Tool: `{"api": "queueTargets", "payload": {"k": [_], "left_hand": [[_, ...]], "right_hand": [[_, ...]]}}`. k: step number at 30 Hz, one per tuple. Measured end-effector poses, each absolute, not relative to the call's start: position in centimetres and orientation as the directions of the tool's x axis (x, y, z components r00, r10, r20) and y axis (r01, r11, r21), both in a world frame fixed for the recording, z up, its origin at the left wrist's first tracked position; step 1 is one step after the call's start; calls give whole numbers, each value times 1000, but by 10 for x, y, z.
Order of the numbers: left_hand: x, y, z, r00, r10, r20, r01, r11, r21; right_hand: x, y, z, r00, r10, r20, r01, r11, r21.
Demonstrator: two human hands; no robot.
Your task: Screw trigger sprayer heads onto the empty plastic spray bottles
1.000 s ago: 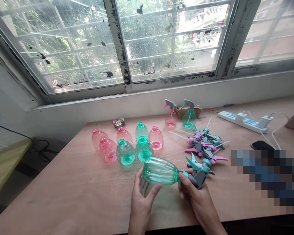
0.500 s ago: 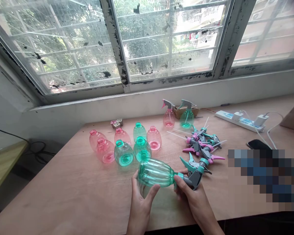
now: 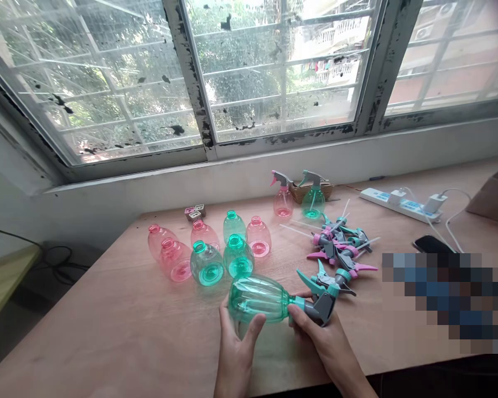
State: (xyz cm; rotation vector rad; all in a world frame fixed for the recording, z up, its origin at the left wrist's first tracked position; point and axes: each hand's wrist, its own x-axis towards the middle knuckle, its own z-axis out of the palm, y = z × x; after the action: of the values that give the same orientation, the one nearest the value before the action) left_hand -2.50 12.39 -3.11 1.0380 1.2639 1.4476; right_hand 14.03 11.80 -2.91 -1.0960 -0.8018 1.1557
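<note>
A clear green spray bottle (image 3: 257, 299) lies sideways in my hands above the wooden table (image 3: 108, 331). My left hand (image 3: 236, 345) cups the bottle's body from below, fingers curled round it. My right hand (image 3: 319, 337) grips the teal collar and grey trigger head (image 3: 318, 307) at the bottle's neck. Just beyond the head lies a loose teal and grey trigger sprayer (image 3: 321, 279).
Several open pink and green bottles (image 3: 207, 251) stand behind my hands. A pile of loose trigger sprayers (image 3: 340, 243) lies to the right. Two capped bottles (image 3: 299, 196), a power strip (image 3: 402, 203), a phone (image 3: 429, 243) and a cardboard box (image 3: 496, 196) sit farther back.
The bottle and both hands have drifted slightly left and down in view as the camera shifted; the grip on bottle and trigger head stays the same.
</note>
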Motion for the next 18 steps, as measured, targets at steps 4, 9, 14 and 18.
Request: {"api": "queueTargets", "payload": {"k": [4, 9, 14, 18], "left_hand": [[-30, 129, -37, -143, 989, 31, -114, -47, 992], [-24, 127, -36, -177, 982, 71, -79, -86, 993], [-22, 124, -32, -223, 974, 49, -122, -78, 989], [-29, 128, -38, -179, 984, 19, -149, -47, 988]], "right_hand": [[141, 119, -29, 258, 965, -45, -341, 47, -939], [143, 120, -29, 261, 964, -61, -399, 50, -916], [141, 118, -29, 267, 962, -52, -362, 50, -931], [142, 119, -32, 254, 966, -39, -323, 46, -945]]}}
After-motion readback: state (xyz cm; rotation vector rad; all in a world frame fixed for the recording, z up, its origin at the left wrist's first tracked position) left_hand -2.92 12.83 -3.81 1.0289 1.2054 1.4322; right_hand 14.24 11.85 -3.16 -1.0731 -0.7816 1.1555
